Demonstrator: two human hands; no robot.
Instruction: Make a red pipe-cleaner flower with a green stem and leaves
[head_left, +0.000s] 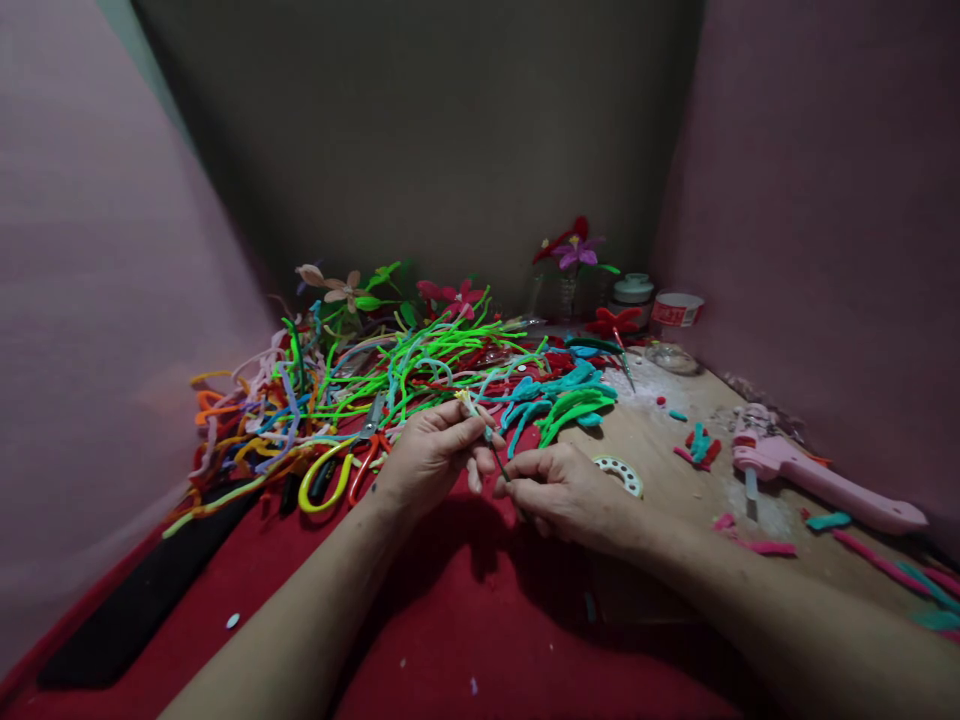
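Over the red cloth, my left hand point(435, 447) pinches a small flower stem point(488, 434) near its top, where a yellow tip and pale bits show. The lower, dark end of the same stem sits between the closed fingers of my right hand point(566, 492). Part of the stem is hidden by the fingers. Just beyond my right hand lies a white spool ring point(621, 476) with holes. Scissors with yellow and orange handles point(324, 487) rest left of my left hand. Green and teal pipe-cleaner petals point(574, 412) lie behind both hands.
A heap of colourful pipe cleaners point(420, 365) spreads across the back. Finished pipe-cleaner flowers point(577, 250) stand behind it. On the board point(667, 560) at right are a pink glue gun point(825, 475) and cut scraps. A black strip point(142, 600) lies left; pink walls flank both sides.
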